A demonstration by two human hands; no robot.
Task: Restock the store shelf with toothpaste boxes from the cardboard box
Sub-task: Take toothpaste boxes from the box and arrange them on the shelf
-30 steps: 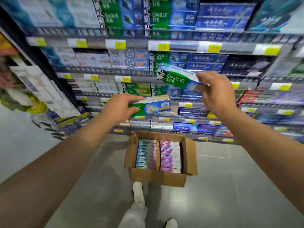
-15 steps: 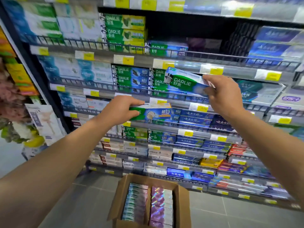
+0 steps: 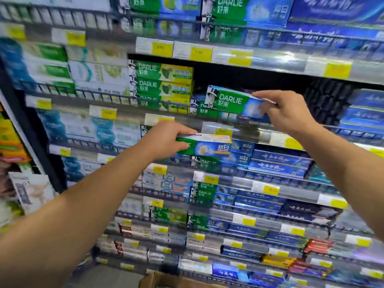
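My right hand point(image 3: 287, 110) grips the right end of a green and blue Darlie toothpaste box point(image 3: 232, 102), held level in front of a dark gap on the shelf point(image 3: 239, 76), just above the wire rail. My left hand point(image 3: 166, 140) holds a second green and blue toothpaste box point(image 3: 209, 146) by its left end, lower, in front of the shelf below. Only the top edge of the cardboard box point(image 3: 166, 280) shows at the bottom of the view; its contents are out of frame.
Stacked green and yellow Darlie boxes point(image 3: 164, 84) stand left of the gap. Blue boxes point(image 3: 278, 163) fill the shelves to the right and below. Yellow price tags point(image 3: 162, 48) line every shelf edge. Hanging goods point(image 3: 12, 140) crowd the far left.
The view has tilted up and closer to the shelves. Both hands with their boxes have risen; the right box now sits at the dark shelf gap. The cardboard box has dropped almost out of view.
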